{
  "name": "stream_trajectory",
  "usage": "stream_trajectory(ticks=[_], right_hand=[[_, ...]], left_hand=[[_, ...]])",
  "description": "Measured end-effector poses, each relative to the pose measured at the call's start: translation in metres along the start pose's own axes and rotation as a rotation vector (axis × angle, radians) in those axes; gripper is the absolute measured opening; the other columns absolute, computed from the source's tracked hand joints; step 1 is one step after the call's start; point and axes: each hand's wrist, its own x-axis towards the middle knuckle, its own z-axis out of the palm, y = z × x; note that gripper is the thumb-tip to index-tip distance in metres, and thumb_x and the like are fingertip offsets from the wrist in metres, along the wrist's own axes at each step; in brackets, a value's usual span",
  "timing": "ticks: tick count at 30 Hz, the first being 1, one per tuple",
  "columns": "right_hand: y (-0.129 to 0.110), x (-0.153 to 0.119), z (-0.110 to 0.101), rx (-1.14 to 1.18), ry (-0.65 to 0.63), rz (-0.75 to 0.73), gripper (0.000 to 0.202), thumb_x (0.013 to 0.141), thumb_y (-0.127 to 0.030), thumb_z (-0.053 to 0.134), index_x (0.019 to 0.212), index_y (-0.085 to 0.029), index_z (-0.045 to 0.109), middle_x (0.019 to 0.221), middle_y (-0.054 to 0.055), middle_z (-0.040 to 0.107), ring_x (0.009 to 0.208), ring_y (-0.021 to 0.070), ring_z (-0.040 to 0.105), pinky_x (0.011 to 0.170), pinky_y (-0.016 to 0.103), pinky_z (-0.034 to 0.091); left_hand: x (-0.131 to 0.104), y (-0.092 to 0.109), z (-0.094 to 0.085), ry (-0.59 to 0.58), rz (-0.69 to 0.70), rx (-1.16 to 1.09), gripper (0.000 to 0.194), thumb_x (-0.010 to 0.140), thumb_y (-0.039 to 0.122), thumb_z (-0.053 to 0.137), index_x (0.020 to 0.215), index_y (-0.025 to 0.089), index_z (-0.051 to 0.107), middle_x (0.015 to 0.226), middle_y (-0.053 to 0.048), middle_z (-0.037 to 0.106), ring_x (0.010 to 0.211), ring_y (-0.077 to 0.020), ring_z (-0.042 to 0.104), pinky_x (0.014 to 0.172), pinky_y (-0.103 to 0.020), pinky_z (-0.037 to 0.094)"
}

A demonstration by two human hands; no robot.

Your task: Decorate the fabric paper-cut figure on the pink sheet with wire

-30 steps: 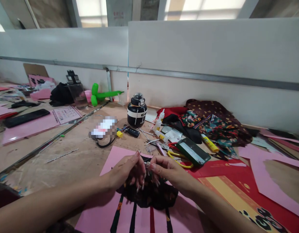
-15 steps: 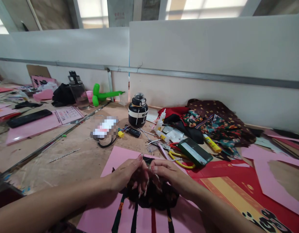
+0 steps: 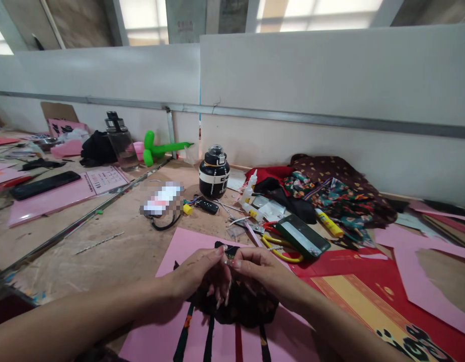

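Observation:
My left hand and my right hand are close together, fingertips nearly meeting, over a black fabric shape with small light spots. Thumb and forefinger are pinched on each hand. Something tiny seems to be between the fingertips, too small to make out. Under the fabric lies a pink sheet, on which narrow strips, dark ones and a red strip, run down towards me. Both hands cover the upper part of the fabric shape.
Beyond the sheet are yellow-handled scissors, a phone, a glue stick, glue bottles, car keys and a black bottle. Crumpled fabrics lie against the white partition. A red printed bag is at right.
My fingertips have shifted slightly against each other, the right thumb and forefinger moving a little. The fabric shape and the sheet stay in place.

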Motion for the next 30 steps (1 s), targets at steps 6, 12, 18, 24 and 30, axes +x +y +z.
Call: stream_trajectory(ticks=[6, 12, 18, 24, 30], right_hand=[[0.0, 0.0, 0.003, -0.006, 0.031, -0.045, 0.042, 0.074, -0.056, 0.064, 0.069, -0.016, 0.053, 0.054, -0.007, 0.047, 0.044, 0.0042, 0.036, 0.041, 0.017, 0.024], [-0.001, 0.0, 0.004, 0.04, -0.047, -0.043, 0.041, 0.075, -0.056, 0.064, 0.071, -0.016, 0.054, 0.056, -0.006, 0.049, 0.044, 0.0041, 0.037, 0.041, 0.018, 0.026], [0.005, 0.003, -0.002, 0.046, -0.052, -0.058, 0.04, 0.077, -0.054, 0.063, 0.072, -0.016, 0.052, 0.053, -0.007, 0.046, 0.042, 0.0037, 0.036, 0.04, 0.017, 0.025], [0.006, 0.002, -0.006, -0.005, -0.023, -0.099, 0.037, 0.08, -0.052, 0.061, 0.075, -0.016, 0.054, 0.058, -0.005, 0.048, 0.049, 0.0058, 0.039, 0.045, 0.018, 0.029], [-0.002, -0.001, -0.006, 0.006, -0.034, -0.044, 0.041, 0.076, -0.057, 0.063, 0.072, -0.017, 0.053, 0.056, -0.006, 0.045, 0.046, 0.0054, 0.037, 0.041, 0.018, 0.024]], left_hand=[[0.005, -0.002, -0.002, 0.053, 0.006, 0.057, 0.045, 0.083, 0.059, 0.048, 0.073, 0.015, 0.053, 0.057, 0.0, 0.059, 0.045, -0.0079, 0.051, 0.045, -0.018, 0.031], [0.006, -0.005, -0.002, 0.058, 0.05, 0.07, 0.042, 0.081, 0.058, 0.052, 0.074, 0.017, 0.05, 0.055, 0.002, 0.058, 0.042, -0.0064, 0.046, 0.041, -0.018, 0.025], [0.0, 0.002, 0.004, 0.124, -0.012, -0.048, 0.04, 0.082, 0.054, 0.054, 0.071, 0.016, 0.051, 0.055, 0.001, 0.058, 0.046, -0.0072, 0.05, 0.043, -0.017, 0.025], [0.002, 0.002, 0.006, 0.106, 0.002, -0.064, 0.04, 0.081, 0.053, 0.055, 0.07, 0.015, 0.052, 0.056, 0.0, 0.06, 0.045, -0.0076, 0.051, 0.044, -0.017, 0.028], [0.0, 0.006, 0.004, 0.145, 0.024, 0.027, 0.043, 0.085, 0.056, 0.045, 0.072, 0.016, 0.053, 0.059, -0.001, 0.06, 0.049, -0.0103, 0.051, 0.046, -0.02, 0.032]])
